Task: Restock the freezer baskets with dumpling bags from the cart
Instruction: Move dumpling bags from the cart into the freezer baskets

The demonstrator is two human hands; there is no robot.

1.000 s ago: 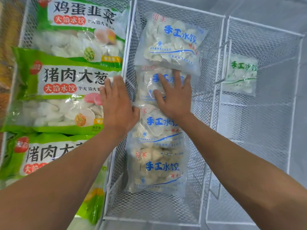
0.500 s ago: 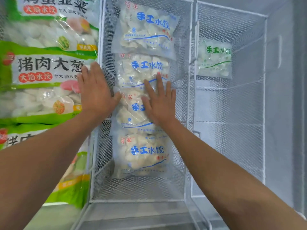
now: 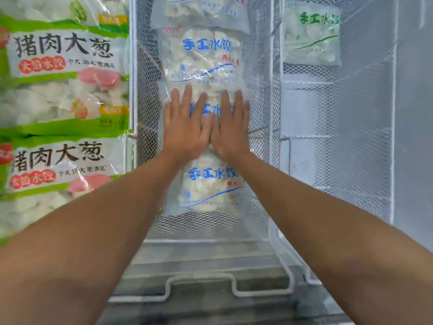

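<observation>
Dumpling bags (image 3: 206, 55) with blue print, lined up in the middle wire basket (image 3: 260, 113). Left hand (image 3: 185, 127) and right hand (image 3: 230, 129) side by side, fingers straight, pressed flat on one bag. Green-labelled bags (image 3: 63, 73) stacked at left.

**A:** You've got the middle basket (image 3: 260, 95) in white diamond mesh, and the bags in it (image 3: 206, 57) are clear plastic with blue characters, a thin blue swoosh line and small red print in the corners. Pale off-white dumplings show through.

**B:** Yep. Then on your left the big bags (image 3: 63, 73) are bright green and white, black bold characters, a red-orange label strip with white text, pink shapes and a little yellow tag.

**A:** And the single bag in the right basket (image 3: 311, 34)? Same clear look, but you get green characters and a green swoosh there. Freezer wall (image 3: 412, 113) behind is pale grey-blue.
</observation>
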